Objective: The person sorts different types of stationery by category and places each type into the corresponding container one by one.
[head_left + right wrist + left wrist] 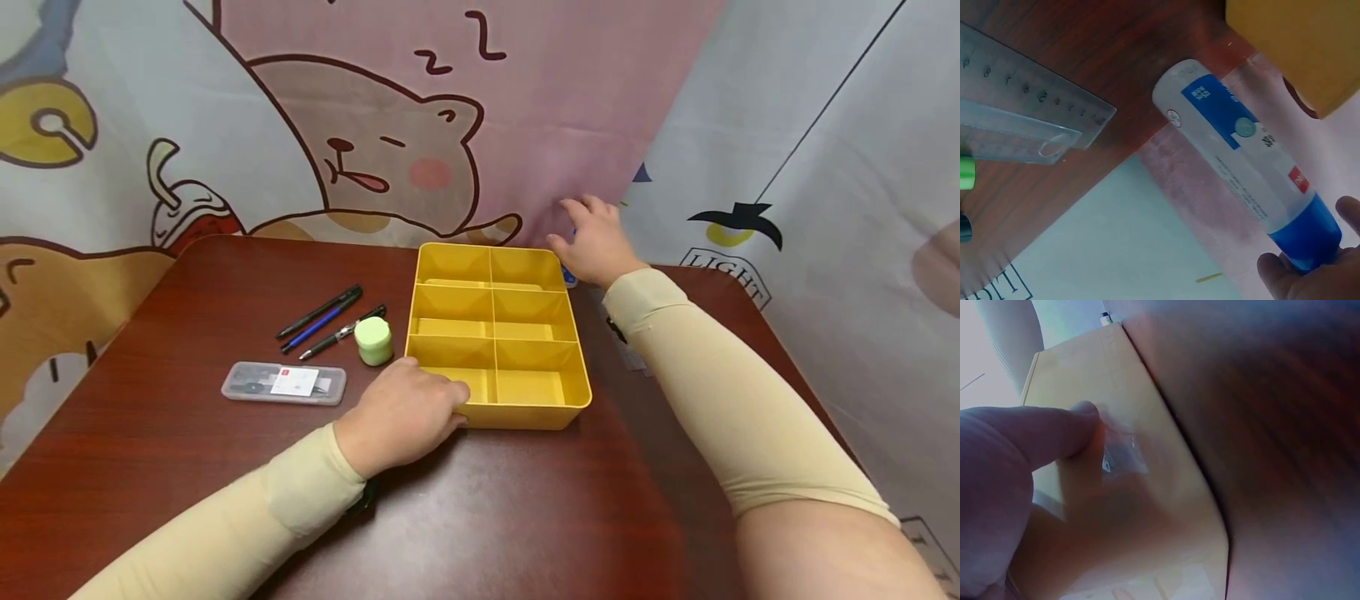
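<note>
A yellow divided organizer box (495, 337) with several compartments sits on the table. My left hand (405, 412) grips its near left corner; in the left wrist view the thumb (1072, 428) lies against the box's outer wall. Beyond the box's far right corner is my right hand (596, 246), thumb and fingers spread about the blue cap of a clear bottle (1229, 140). The bottle stands upright with a blue-and-white label, mostly hidden by the hand in the head view. Whether the fingertips touch the cap is hard to tell.
Left of the box lie several pens (318, 317), a light green round container (373, 342) and a clear plastic case (285, 383). Clear rulers (1035, 103) lie right of the box, partly under my right arm. A printed curtain (360, 125) hangs behind the table.
</note>
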Demonstrator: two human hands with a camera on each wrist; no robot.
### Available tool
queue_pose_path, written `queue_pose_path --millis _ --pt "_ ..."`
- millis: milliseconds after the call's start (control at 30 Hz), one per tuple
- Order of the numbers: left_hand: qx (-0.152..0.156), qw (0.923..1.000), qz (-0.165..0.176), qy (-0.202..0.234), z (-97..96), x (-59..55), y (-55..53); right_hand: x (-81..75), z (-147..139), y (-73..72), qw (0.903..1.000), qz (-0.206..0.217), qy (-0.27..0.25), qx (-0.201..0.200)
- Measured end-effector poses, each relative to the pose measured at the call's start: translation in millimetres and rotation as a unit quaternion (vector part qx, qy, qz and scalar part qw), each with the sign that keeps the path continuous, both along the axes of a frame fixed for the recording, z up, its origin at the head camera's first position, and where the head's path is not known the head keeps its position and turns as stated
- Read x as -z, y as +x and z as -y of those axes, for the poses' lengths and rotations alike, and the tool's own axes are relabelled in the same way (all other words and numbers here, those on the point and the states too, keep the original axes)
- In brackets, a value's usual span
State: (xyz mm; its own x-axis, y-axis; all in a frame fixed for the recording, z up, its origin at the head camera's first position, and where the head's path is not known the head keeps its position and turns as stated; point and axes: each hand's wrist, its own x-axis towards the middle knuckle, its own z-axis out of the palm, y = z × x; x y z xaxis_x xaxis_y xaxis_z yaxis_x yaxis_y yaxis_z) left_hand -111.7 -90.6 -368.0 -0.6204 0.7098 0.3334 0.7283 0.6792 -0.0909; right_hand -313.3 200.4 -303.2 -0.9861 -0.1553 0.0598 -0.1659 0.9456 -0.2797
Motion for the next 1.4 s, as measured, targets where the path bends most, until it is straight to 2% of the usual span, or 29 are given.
queue_pose_path --millis 167,367,567,800,1133,1267,1400 --pt "0.0 1.0 -0.002 -0.003 0.4 -0.4 0.4 4.4 0 -5.2 0.9998 0.009 -0.001 0.018" --pt "-0.002 1.0 0.0 -0.008 0.3 -1.4 1.3 10.2 -1 -11.2 0.9995 -0.008 -0.008 0.029" --pt "-0.005 0.9999 0.005 -0.011 0.0 -0.9 3.3 6.8 0 -15.6 0.9974 0.011 -0.03 0.065" --pt "-0.007 0.9999 -0.004 -0.009 0.6 -1.8 3.2 -0.6 3 -18.6 0.9984 0.011 -0.003 0.055" --pt "-0.007 0.9999 0.004 -0.011 -1.4 -0.4 2.4 4.3 -4 -19.1 0.9985 0.007 -0.008 0.054" --pt "-0.006 0.9999 0.0 -0.011 -1.9 0.2 2.7 -2.5 -11 -14.1 0.9977 -0.014 -0.022 0.063" --pt "-0.007 0.9999 -0.004 -0.011 -1.3 -0.2 2.8 -18.8 -13 -9.6 0.9955 -0.04 -0.048 0.071"
